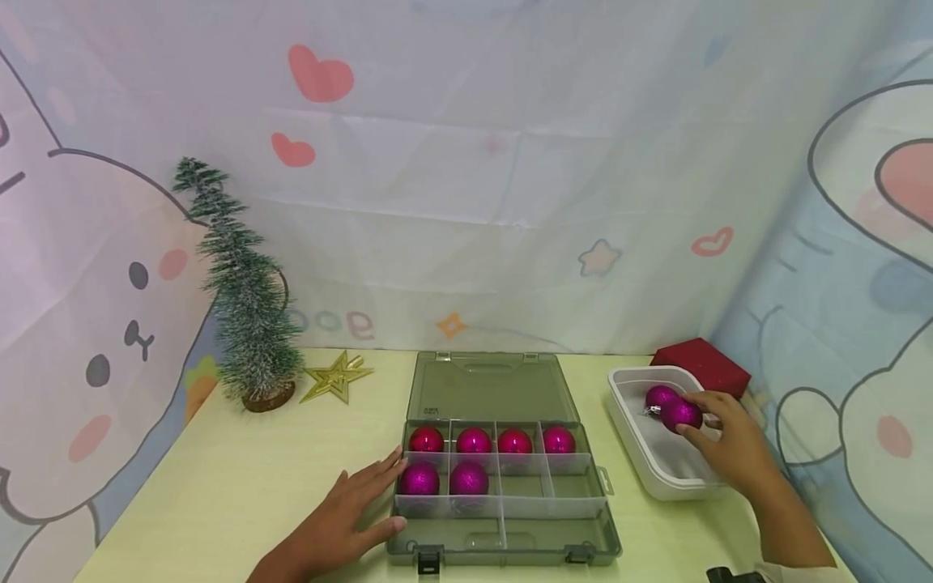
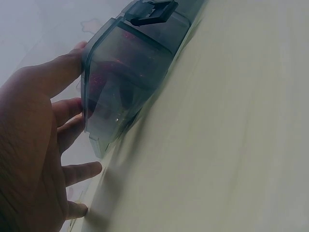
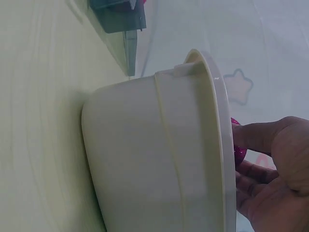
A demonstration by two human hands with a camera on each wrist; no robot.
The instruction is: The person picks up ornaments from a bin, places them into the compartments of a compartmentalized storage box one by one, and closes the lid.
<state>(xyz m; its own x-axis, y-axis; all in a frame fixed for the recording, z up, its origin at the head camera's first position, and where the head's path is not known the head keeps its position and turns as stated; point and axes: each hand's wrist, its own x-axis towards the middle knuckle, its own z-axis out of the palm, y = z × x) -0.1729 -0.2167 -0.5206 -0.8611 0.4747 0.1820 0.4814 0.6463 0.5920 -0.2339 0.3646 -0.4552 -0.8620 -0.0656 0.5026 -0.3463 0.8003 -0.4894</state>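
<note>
My right hand (image 1: 732,445) pinches a purple Christmas ball (image 1: 680,415) between thumb and fingers, over the white plastic tub (image 1: 659,486). Another purple ball (image 1: 659,396) is in the tub, just behind the held one. In the right wrist view the tub wall hides most of the held ball (image 3: 239,154). My left hand (image 1: 342,518) rests along the left side of a grey see-through compartment box (image 1: 503,558), fingers spread, touching its edge. The box lid is folded back. Several red and magenta balls (image 1: 514,441) fill its back row; two purple balls (image 1: 470,478) sit in the middle row's left compartments.
A small frosted Christmas tree (image 1: 251,324) stands at the back left of the table (image 1: 219,478), with a gold star (image 1: 338,376) beside it. Behind the tub lies a dark red box (image 1: 701,364). A printed cloth (image 1: 466,202) closes off the back and sides.
</note>
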